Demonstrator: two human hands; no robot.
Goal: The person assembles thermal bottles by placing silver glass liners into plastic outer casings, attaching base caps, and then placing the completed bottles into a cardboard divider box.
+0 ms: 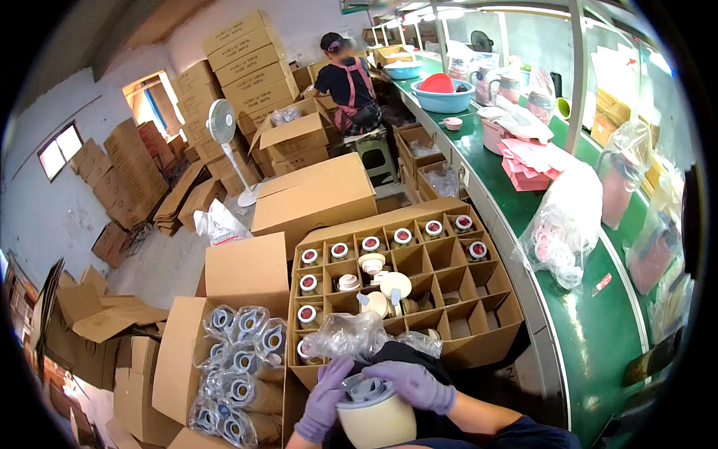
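A cream, rounded jug body [378, 424] with a grey-blue collar [366, 391] stands upright at my lap, close to the lower edge. My left hand [326, 400], in a purple glove, is against its left side, fingers up by the collar. From the right, my right hand [413, 383], gloved alike, lays its fingers over the collar's edge. Just beyond my hands, crumpled clear plastic bags [348, 337] lie on a divided carton [493, 318]. Cream lids [395, 284] rest on its cells, and several cells hold pieces with white rims and red centres [370, 244].
At my left an open carton [179, 363] holds several bagged bottle-like pieces with grey-blue tops [244, 362]. A green workbench [557, 314] runs along the right, bearing bagged parts and a blue basin [443, 97]. Farther off are a white fan [222, 123], stacked cartons and a seated person [348, 86].
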